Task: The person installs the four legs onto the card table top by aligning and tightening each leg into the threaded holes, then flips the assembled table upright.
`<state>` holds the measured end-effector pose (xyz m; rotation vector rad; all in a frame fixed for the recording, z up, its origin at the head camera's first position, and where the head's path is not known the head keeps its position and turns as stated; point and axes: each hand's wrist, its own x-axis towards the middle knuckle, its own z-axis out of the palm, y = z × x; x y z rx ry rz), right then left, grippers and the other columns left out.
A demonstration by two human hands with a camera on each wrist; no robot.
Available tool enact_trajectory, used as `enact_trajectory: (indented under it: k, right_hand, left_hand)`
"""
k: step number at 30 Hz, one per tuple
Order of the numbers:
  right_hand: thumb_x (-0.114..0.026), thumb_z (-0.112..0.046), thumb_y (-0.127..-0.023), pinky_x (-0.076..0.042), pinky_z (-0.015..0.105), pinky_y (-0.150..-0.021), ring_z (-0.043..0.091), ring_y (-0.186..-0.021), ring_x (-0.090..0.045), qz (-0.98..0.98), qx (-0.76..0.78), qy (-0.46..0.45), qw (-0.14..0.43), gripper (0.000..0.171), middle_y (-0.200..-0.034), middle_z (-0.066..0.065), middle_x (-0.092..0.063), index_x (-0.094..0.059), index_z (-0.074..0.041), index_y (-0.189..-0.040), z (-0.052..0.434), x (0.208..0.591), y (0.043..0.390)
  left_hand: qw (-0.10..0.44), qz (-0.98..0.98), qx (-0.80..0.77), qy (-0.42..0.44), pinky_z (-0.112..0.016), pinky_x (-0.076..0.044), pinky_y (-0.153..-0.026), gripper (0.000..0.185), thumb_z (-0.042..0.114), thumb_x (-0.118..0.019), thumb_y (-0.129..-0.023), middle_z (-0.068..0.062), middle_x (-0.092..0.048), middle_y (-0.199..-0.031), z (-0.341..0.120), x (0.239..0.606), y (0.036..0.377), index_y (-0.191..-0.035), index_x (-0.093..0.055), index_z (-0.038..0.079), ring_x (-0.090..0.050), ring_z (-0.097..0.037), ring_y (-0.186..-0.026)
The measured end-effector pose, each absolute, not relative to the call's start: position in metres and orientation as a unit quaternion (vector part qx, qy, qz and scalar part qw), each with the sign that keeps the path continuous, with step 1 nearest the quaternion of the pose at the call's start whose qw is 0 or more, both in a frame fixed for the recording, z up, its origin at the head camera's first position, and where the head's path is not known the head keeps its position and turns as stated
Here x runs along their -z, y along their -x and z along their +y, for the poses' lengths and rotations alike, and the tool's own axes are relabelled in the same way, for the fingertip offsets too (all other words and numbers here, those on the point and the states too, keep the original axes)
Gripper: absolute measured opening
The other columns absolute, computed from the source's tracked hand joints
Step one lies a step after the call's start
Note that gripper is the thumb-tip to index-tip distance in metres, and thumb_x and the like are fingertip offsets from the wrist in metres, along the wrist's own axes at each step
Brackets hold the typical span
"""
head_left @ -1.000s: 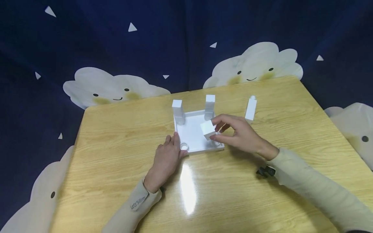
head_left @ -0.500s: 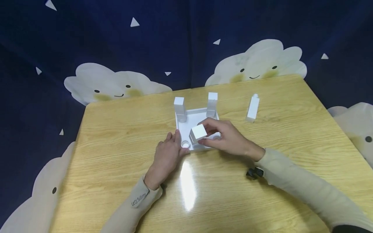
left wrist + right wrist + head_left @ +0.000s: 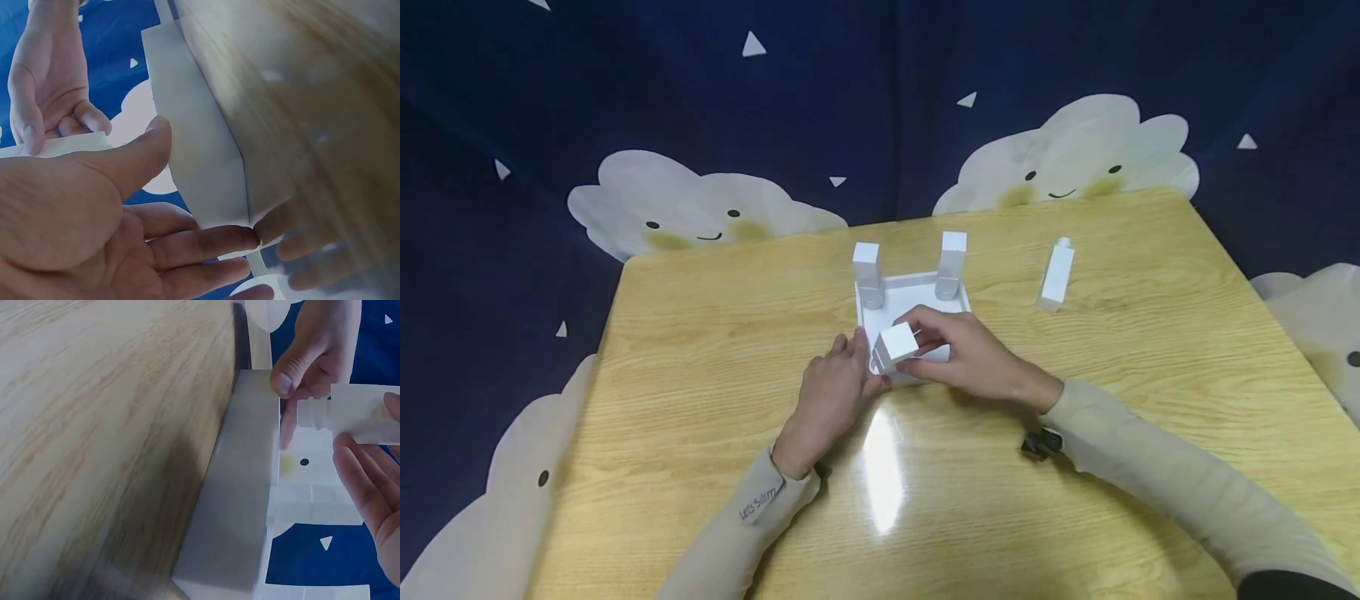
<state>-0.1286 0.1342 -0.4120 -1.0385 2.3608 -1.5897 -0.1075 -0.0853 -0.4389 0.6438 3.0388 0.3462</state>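
Note:
A white square-sided leg (image 3: 897, 342) with a round stub end (image 3: 310, 414) is pinched between the thumb and fingers of my right hand (image 3: 973, 354). It is tilted, stub downward, over the near left corner of a shallow white tray-like panel (image 3: 913, 293), covering the ring socket there. My left hand (image 3: 831, 396) braces that same corner, thumb at the near wall (image 3: 194, 125) and fairly straight fingers along the left side. Two matching legs stand upright at the far corners, the left leg (image 3: 867, 271) and the right leg (image 3: 952, 258).
Another white leg (image 3: 1057, 275) lies on the wooden table (image 3: 715, 333) to the right, its stub pointing away. A dark blue curtain (image 3: 700, 83) with clouds hangs behind the far table edge.
My right hand has carried the leg leftward across the panel, from near its right side to the near left corner. The left hand stays at its corner. The view has shifted slightly.

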Motion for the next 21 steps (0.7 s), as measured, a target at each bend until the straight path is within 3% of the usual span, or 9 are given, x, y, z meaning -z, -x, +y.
enact_trajectory:
  k: [21]
  right_hand:
    - [-0.078, -0.018, -0.09, -0.058, 0.029, -0.079, 0.01, -0.089, -0.071, 0.793, 0.505, 0.339, 0.05, 0.025, -0.105, -0.003, -0.072, -0.064, -0.015, -0.11, 0.12, 0.419, 0.136]
  left_hand:
    - [0.037, 0.974, -0.111, -0.192, -0.054, -0.052, -0.09, 0.088, 0.049, -0.067, -0.093, -0.026, -0.055, -0.139, -0.085, 0.438, 0.109, -0.149, -0.036, -0.011, -0.053, -0.04, -0.128]
